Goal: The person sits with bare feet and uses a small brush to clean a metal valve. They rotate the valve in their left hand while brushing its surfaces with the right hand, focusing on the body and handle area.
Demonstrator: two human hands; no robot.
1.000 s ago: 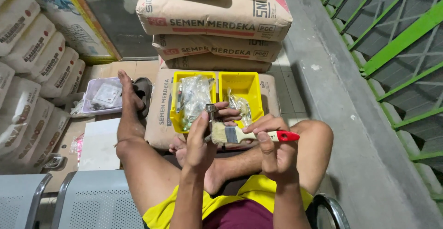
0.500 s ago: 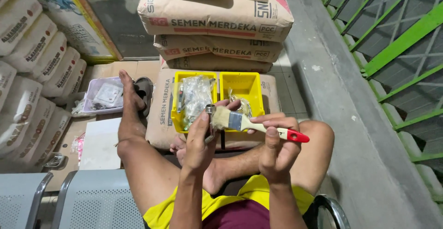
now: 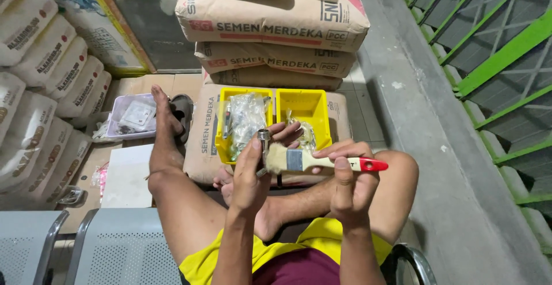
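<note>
My left hand (image 3: 253, 170) holds a small shiny metal fitting (image 3: 264, 137) upright between thumb and fingers. My right hand (image 3: 348, 181) grips a paintbrush (image 3: 310, 161) with a pale wooden handle and a red tip; its bristles press against the fitting from the right. Just beyond my hands a yellow two-compartment bin (image 3: 310, 106) rests on a cement sack (image 3: 202, 141). The bin's left compartment holds clear plastic bags of metal parts (image 3: 246, 118); the right one holds a small clear bag partly hidden by my fingers.
Stacked cement sacks (image 3: 270, 26) rise behind the bin, with a white tray on top. White sacks (image 3: 34, 61) line the left. A lilac tray (image 3: 133, 115) lies by my left foot. Grey metal seats (image 3: 109, 250) are at lower left, a concrete ledge (image 3: 437, 135) and green railing at right.
The brush has swung against the fitting: first level, then tilted with its bristles raised, now level again. My left hand turned the fitting slightly and stayed in place.
</note>
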